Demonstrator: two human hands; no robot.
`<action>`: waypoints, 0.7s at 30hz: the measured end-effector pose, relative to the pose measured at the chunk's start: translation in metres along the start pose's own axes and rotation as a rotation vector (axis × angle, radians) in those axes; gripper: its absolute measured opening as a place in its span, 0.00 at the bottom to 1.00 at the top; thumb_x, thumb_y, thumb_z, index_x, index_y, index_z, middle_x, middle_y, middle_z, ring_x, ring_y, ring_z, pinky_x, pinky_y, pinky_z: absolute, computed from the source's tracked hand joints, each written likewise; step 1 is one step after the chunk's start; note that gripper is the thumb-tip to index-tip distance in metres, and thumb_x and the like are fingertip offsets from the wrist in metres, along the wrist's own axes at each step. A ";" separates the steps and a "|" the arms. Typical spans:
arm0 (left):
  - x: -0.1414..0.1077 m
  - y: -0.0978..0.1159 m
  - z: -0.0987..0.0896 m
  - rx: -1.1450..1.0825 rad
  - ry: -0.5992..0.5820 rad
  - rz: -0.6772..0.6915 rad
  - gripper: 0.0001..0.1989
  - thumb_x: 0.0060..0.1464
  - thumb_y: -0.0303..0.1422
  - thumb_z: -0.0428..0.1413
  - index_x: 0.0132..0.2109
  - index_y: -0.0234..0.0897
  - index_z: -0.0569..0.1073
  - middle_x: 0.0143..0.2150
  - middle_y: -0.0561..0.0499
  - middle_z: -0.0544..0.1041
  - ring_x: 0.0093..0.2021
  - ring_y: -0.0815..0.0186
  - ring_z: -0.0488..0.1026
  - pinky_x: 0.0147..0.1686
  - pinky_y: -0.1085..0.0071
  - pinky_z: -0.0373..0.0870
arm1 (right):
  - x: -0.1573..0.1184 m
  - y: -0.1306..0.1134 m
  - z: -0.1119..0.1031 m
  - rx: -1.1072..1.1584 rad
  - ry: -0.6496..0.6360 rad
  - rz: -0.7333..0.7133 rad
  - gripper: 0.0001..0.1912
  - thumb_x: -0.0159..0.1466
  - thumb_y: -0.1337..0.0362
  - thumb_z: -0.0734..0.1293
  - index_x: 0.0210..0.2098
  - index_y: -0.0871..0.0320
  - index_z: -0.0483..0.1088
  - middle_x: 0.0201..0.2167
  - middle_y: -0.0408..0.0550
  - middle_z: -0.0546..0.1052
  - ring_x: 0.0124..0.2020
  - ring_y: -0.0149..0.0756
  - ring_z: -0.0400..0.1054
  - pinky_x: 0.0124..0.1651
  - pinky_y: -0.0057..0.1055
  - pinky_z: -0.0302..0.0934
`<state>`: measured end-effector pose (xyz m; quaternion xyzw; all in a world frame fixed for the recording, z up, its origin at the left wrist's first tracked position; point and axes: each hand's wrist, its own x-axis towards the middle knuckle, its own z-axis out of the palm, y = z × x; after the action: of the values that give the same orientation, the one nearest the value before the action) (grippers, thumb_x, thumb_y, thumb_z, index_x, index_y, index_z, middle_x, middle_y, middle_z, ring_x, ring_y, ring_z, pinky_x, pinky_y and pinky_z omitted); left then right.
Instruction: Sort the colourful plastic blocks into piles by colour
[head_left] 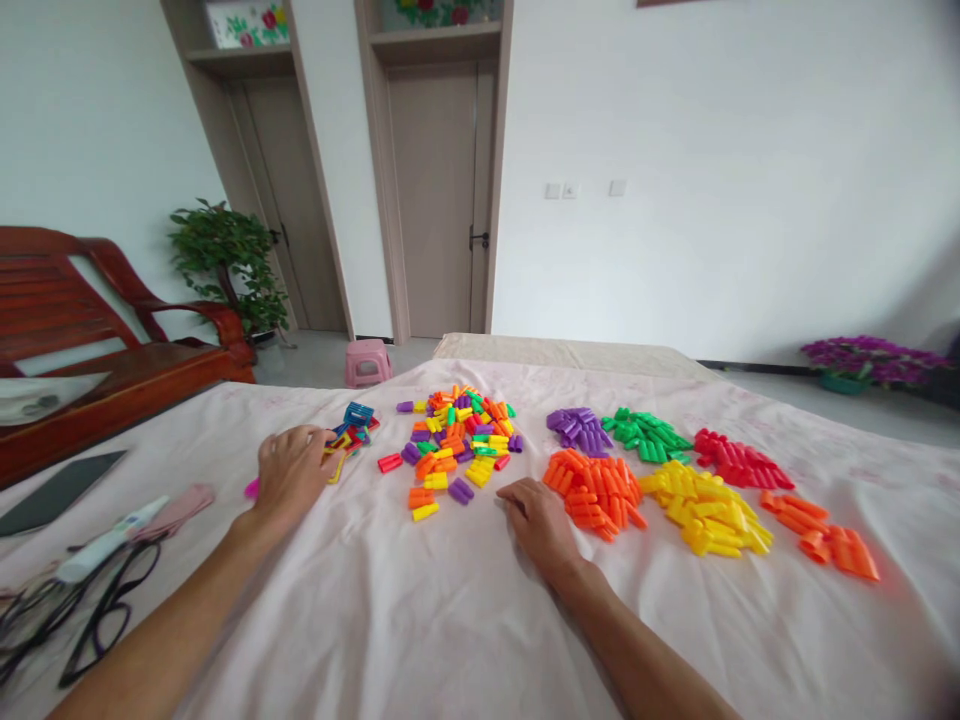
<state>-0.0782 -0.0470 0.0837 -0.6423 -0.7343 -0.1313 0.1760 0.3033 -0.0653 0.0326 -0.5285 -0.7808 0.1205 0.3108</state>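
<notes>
My left hand (294, 468) reaches over a small heap of blue, red and yellow plastic pieces (352, 430), its fingertips at the heap's near left side; what lies under the fingers is hidden. A bit of pink shows beside that hand. My right hand (536, 515) rests on the cloth between a mixed-colour pile of short plastic tubes (454, 440) and an orange pile (596, 490). Its index finger points left and nothing shows in its grasp. Farther right lie sorted piles: purple (579, 430), green (649, 435), red (741, 460), yellow (705, 508), and more orange pieces (825, 535).
Eyeglasses (112, 610), a white tube (112, 540), a pink cloth (176, 510) and a dark flat device (56, 492) lie at the left of the cloth-covered surface (420, 620). Beyond are a wooden bench (112, 345), a pink stool (367, 362) and plants.
</notes>
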 end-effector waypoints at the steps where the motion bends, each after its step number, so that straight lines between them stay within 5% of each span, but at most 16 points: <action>1: -0.004 0.008 0.000 -0.060 -0.005 0.058 0.17 0.62 0.41 0.50 0.51 0.39 0.76 0.54 0.43 0.75 0.54 0.53 0.70 0.58 0.56 0.60 | 0.000 0.000 0.000 -0.002 -0.004 -0.006 0.13 0.66 0.71 0.62 0.42 0.57 0.79 0.42 0.49 0.80 0.45 0.38 0.72 0.50 0.32 0.61; 6: -0.021 0.063 0.009 -0.298 -0.183 0.270 0.16 0.63 0.35 0.49 0.54 0.39 0.74 0.53 0.44 0.77 0.56 0.58 0.71 0.57 0.63 0.63 | -0.002 -0.004 0.000 -0.025 -0.008 -0.047 0.13 0.67 0.70 0.61 0.42 0.57 0.78 0.42 0.50 0.80 0.44 0.38 0.71 0.50 0.32 0.61; 9: -0.011 0.086 0.020 -0.363 -0.259 0.122 0.16 0.63 0.33 0.48 0.55 0.41 0.73 0.54 0.45 0.77 0.56 0.60 0.72 0.56 0.64 0.64 | -0.004 -0.011 -0.002 -0.081 -0.042 -0.065 0.14 0.68 0.70 0.61 0.45 0.57 0.77 0.44 0.51 0.79 0.46 0.39 0.70 0.51 0.33 0.60; 15: 0.016 0.101 0.050 -0.395 -0.207 -0.159 0.20 0.65 0.32 0.43 0.58 0.37 0.72 0.55 0.38 0.76 0.55 0.57 0.73 0.49 0.63 0.68 | -0.009 -0.026 -0.001 -0.159 -0.143 -0.154 0.19 0.69 0.70 0.59 0.55 0.54 0.72 0.51 0.51 0.77 0.52 0.40 0.68 0.55 0.35 0.59; 21: 0.004 0.102 0.068 -0.455 -0.142 -0.184 0.20 0.65 0.35 0.44 0.54 0.42 0.77 0.54 0.43 0.77 0.54 0.56 0.72 0.53 0.62 0.66 | -0.004 -0.033 0.004 -0.209 -0.192 -0.154 0.21 0.71 0.67 0.60 0.62 0.53 0.67 0.53 0.52 0.75 0.53 0.41 0.68 0.56 0.35 0.59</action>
<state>0.0159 -0.0005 0.0202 -0.6034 -0.7517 -0.2633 -0.0377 0.2769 -0.0820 0.0449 -0.4824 -0.8534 0.0646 0.1863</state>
